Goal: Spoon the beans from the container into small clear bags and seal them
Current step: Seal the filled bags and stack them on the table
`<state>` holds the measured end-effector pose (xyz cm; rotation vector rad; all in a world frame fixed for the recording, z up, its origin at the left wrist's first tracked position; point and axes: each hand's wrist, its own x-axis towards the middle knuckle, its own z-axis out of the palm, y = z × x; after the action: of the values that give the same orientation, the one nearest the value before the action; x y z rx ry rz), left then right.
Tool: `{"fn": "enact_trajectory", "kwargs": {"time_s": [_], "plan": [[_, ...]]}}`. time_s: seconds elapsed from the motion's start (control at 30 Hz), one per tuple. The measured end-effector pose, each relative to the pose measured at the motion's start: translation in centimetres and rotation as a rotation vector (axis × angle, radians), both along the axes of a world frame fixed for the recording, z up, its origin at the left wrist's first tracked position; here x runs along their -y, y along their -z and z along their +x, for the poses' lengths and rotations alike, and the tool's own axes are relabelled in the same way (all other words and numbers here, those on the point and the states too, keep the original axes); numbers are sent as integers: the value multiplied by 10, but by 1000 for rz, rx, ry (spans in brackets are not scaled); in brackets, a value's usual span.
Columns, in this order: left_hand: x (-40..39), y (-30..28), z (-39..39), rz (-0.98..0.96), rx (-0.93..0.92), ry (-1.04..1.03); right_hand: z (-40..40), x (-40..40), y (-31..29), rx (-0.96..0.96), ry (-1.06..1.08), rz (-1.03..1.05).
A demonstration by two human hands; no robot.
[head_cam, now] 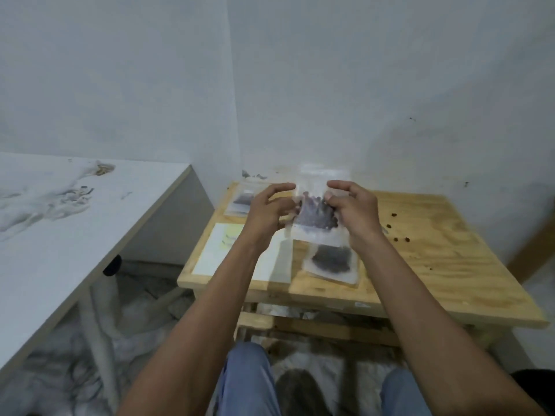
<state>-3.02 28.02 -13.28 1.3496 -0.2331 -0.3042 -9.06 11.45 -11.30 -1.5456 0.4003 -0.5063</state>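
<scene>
Nearest the camera, 2 knees in blue trousers sit below the front edge of the wooden worktop (450,265). Both forearms reach forward over it.

On the worktop, near the front, lies 1 filled bag (332,262) of dark beans, flat. To its left lies a pale sheet (219,250), possibly a stack of empty bags; this cannot be confirmed.

Above these, held clear of the worktop, is the clear bag (318,217), part filled with dark beans. The left hand (267,211) pinches its left edge with curled fingers. The right hand (354,208) grips its right side, thumb and fingers curled round the film. The bag mouth points up and away.

Judgement: the step in hand is sealing. To do it well, keep the bag upright so beans settle below the closure, align both strips, then press along from 1 end to the other, leaving no bean caught in the track.

Farther back, another filled bag (243,201) lies at the rear left corner. Loose beans (402,239) are scattered to the right.

Not determinable: whether the closure is already shut, as motion blur smears the bag top. The container and spoon are not in view.
</scene>
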Motion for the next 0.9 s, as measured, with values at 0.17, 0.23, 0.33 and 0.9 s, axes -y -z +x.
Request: {"fn": "enact_trajectory", "kwargs": {"time_s": [0.17, 0.23, 0.33, 0.9], "plan": [[-70, 20, 44, 490, 53, -326, 25, -20, -1, 84, 2, -23], [-96, 33, 56, 790, 46, -394, 32, -28, 0, 94, -10, -31], [-114, 41, 57, 998, 26, -377, 41, -42, 4, 96, -52, -53], [-95, 51, 58, 1020, -6, -419, 46, -49, 22, 65, -125, -131]]}}
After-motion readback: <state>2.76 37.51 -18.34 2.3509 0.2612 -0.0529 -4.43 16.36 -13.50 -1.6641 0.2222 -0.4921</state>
